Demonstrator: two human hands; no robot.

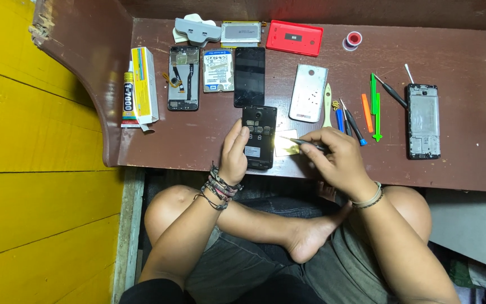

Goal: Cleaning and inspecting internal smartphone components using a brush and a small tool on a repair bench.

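Observation:
An opened black phone (259, 137) lies back-up near the front edge of the brown table (457, 169). My left hand (234, 155) rests on its left side, thumb on the phone's edge, holding it steady. My right hand (336, 160) grips a thin metal tool like tweezers (302, 142), its tip pointing left toward the phone's right edge. A small pale card (283, 144) lies under the tool between the phone and my right hand.
Behind lie a silver back cover (308, 93), a black screen (250, 76), a hard drive (218, 70), a stripped phone frame (183, 77), a glue box (143, 85), a red cover (295, 38), coloured pry tools and screwdrivers (367, 110), another phone frame (423, 121).

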